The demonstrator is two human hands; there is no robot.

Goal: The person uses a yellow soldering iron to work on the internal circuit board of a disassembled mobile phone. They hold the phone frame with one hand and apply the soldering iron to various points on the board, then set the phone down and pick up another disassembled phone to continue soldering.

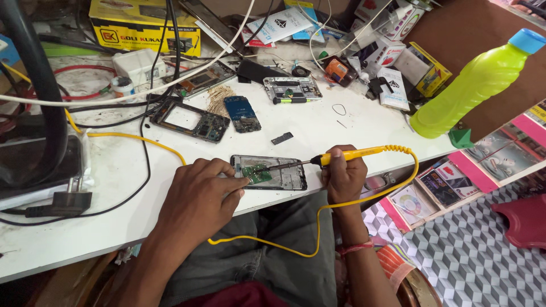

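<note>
Fingers (236, 183) of the left hand (199, 199) are curled and pressed down on the near end of an opened phone (269, 171), pinning it flat to the white bench (114, 227). The right hand (343, 176) is closed around the yellow soldering iron (347, 154), held like a pen, its dark tip reaching back toward the left fingertips and sitting on or just above the small green circuit board (257, 172) inside the phone; can't tell if it's actually touching.

Looks to me like mid-job: back is off, board exposed, nothing reassembled yet. The phone lies right between both hands at the bench edge, guts showing, metal frame bare.

Farther out past the fingers: a blue board piece (242, 113), an empty phone frame (190, 119), another stripped phone (292, 88). Off beyond the right hand, a green bottle (472, 85). The iron's yellow cord (364, 199) loops down over the lap.
</note>
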